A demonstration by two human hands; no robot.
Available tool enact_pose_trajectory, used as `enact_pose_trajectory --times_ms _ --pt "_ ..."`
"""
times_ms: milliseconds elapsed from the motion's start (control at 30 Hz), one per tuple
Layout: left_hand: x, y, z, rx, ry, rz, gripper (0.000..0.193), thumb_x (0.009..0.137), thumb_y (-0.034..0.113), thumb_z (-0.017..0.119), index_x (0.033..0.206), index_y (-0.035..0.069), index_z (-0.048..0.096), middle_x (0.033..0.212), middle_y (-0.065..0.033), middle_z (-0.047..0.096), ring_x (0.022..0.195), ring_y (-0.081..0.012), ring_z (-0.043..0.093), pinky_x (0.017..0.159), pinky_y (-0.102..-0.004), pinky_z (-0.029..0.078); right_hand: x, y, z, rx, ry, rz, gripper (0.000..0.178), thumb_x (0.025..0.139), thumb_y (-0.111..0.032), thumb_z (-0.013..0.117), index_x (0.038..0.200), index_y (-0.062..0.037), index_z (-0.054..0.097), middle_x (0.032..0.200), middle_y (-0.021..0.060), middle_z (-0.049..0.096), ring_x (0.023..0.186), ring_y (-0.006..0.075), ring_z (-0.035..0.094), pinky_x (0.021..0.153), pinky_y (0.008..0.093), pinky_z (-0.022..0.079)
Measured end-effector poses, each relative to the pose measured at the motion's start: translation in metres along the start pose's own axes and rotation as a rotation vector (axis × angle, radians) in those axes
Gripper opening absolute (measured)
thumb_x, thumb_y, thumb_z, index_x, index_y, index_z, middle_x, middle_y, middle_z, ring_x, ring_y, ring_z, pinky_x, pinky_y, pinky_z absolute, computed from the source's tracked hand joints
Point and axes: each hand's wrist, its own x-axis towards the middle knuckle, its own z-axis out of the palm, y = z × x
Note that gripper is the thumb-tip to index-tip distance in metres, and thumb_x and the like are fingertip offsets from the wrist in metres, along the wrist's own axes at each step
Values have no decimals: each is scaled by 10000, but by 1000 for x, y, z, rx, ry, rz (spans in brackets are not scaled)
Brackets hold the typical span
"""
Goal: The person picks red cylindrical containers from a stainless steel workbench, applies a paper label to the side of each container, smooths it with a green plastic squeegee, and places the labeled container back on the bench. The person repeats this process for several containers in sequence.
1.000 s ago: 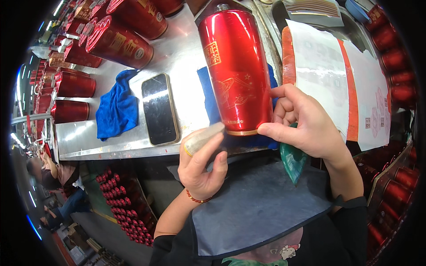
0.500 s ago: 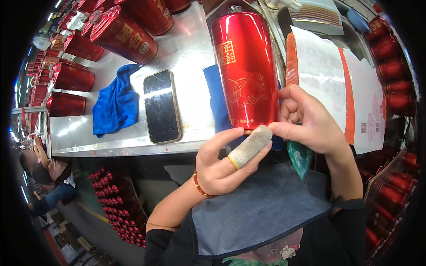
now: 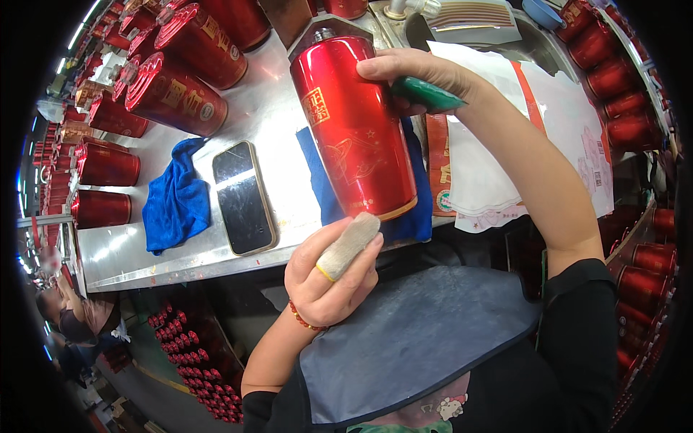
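Note:
A glossy red bottle point(image 3: 352, 130) with gold print and a bare threaded neck lies tilted on a blue cloth point(image 3: 415, 173), its base towards me. My right hand point(image 3: 415, 76) grips its upper right side, thumb on top and the other fingers mostly hidden. A pointed green flat tool point(image 3: 427, 94) is tucked in that same hand. At the base's lower left edge, my left hand point(image 3: 333, 270) is closed, fingertips against the bottle. One of its fingers wears a knitted finger sleeve point(image 3: 349, 247) with a yellow rim.
A phone point(image 3: 244, 198) and a crumpled blue cloth point(image 3: 175, 198) lie on the metal table point(image 3: 173, 260). Several red bottles point(image 3: 177, 95) stand at left. White and orange printed sheets point(image 3: 498, 151) lie at right, with a blue bowl point(image 3: 543, 13) beyond. Another person point(image 3: 76, 317) is far left.
My right hand has moved from the bottle's base up to its upper right side, carrying the green tool. The bottle now sits further left and more tilted; my left hand shifted left and down.

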Motion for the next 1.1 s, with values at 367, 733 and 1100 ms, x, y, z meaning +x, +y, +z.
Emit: enact_pose_trajectory --times_ms 367,733,1100 --pt "5 11 -4 5 -47 -47 333 750 -17 759 1076 43 790 1135 -113 733 1094 -277 685 890 -353 592 -15 -29 -5 -104 -58 116 778 686 -662 862 1097 -30 670 732 28 628 658 64 642 502 183 462" --pt "18 15 -11 32 -63 -54 319 767 9 772 1084 42 782 1117 -106 739 1048 -279 708 879 -351 579 -17 -46 21 -414 117 78 922 709 -644 855 1300 15 597 1122 173 721 962 222 733 816 305 594" --pt "16 14 -14 38 -95 -66 329 769 17 785 1097 34 776 1111 -117 741 1035 -282 712 873 -353 577 -20 -62 36 -699 98 107 1001 665 -686 860 1277 66 615 1187 241 701 1037 289 729 901 355 588"
